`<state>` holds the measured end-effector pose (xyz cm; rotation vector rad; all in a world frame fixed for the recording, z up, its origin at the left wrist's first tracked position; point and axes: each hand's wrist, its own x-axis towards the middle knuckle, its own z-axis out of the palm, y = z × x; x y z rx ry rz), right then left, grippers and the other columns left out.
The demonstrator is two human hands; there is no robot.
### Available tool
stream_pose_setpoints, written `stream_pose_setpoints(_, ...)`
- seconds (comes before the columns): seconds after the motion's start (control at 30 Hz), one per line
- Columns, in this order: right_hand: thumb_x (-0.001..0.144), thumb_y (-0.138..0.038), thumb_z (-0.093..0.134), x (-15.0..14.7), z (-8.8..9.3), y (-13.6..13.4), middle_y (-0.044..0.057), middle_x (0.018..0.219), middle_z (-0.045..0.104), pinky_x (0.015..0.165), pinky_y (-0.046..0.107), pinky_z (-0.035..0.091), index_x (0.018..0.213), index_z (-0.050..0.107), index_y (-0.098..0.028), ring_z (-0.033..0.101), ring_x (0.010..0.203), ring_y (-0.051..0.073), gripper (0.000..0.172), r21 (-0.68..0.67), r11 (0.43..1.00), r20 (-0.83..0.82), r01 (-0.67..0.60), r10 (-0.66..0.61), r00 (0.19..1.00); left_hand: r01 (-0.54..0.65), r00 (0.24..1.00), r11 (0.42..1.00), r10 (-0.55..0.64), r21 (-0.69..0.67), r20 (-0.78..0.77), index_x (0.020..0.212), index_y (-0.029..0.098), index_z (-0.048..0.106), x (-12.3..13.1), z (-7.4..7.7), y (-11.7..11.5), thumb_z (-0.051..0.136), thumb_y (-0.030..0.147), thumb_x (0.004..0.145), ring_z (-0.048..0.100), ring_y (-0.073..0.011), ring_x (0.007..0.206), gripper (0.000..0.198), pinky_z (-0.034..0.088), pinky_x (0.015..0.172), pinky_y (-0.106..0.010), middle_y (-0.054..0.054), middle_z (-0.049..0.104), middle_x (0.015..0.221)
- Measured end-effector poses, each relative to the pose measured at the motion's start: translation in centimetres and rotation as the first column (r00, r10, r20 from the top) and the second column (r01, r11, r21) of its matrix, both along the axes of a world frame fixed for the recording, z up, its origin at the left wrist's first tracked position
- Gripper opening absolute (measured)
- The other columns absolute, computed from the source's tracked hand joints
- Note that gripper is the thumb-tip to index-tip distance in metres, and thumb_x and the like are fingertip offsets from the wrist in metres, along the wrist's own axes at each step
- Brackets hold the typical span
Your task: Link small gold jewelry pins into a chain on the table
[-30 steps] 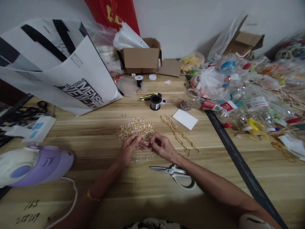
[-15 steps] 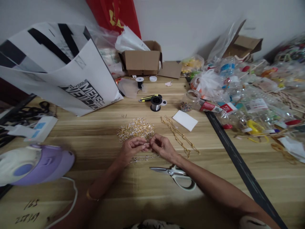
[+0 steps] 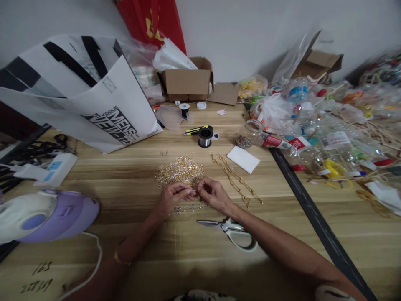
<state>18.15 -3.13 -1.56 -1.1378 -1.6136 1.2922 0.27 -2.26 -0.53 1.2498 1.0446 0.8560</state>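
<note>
My left hand and my right hand meet at the fingertips, both closed in a pinch. Between them shows a small silvery piece of chain, too fine to make out fully. Just behind the fingers lies a heap of gold and silver chain links. A silver chain with beads stretches on the table below the hands. To the right of my right hand are gold chains laid lengthwise. Scissors with white handles rest slightly open near my right forearm.
Behind the heap are a wire spool, a yellow-black cutter knife, a white card and a jar of beads. A large paper bag and a purple-white appliance stand left; plastic bottles crowd the right.
Both hands stay at the same place, fingertips still together. Less of the silvery piece shows between them now. The view has shifted slightly.
</note>
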Motion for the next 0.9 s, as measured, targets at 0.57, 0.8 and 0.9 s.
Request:
stream_pose_setpoints(0.57,0.089,-0.027,0.044,0.0,0.4,-0.2,0.0,0.065,0.057,0.053,0.019,0.037,0.079,0.049,-0.016,0.052,0.057,0.01,0.016,0.071,0.996,0.024,-0.043,0.042,0.999,0.102,0.974,0.974,-0.057,0.203,-0.217,0.076,0.017,0.047,0.3,0.1,-0.9,0.043,0.034,0.088,0.063,-0.0149,0.064,0.021,0.05,0.062,-0.027,-0.003,0.065,0.072)
stream_pose_setpoints(0.8,0.089,-0.024,0.042,0.1,0.8,-0.2,0.0,0.065,0.057,0.053,0.02,0.037,0.078,0.047,-0.017,0.051,0.057,0.01,0.015,0.129,0.99,0.085,-0.057,0.046,0.995,0.137,0.963,0.961,-0.073,0.24,-0.258,0.076,0.019,0.047,0.4,0.8,-1.1,0.04,0.032,0.09,0.062,-0.0151,0.067,0.021,0.049,0.066,-0.027,-0.002,0.062,0.071)
stream_pose_setpoints(0.9,0.09,-0.025,0.041,0.1,0.7,-0.2,0.0,0.065,0.057,0.054,0.02,0.038,0.079,0.047,-0.017,0.051,0.057,0.01,0.015,0.125,0.991,0.078,-0.054,0.044,0.996,0.151,0.961,0.958,-0.083,0.246,-0.265,0.076,0.019,0.049,0.4,0.7,-1.1,0.04,0.033,0.09,0.062,-0.0155,0.069,0.022,0.049,0.068,-0.028,-0.002,0.062,0.072)
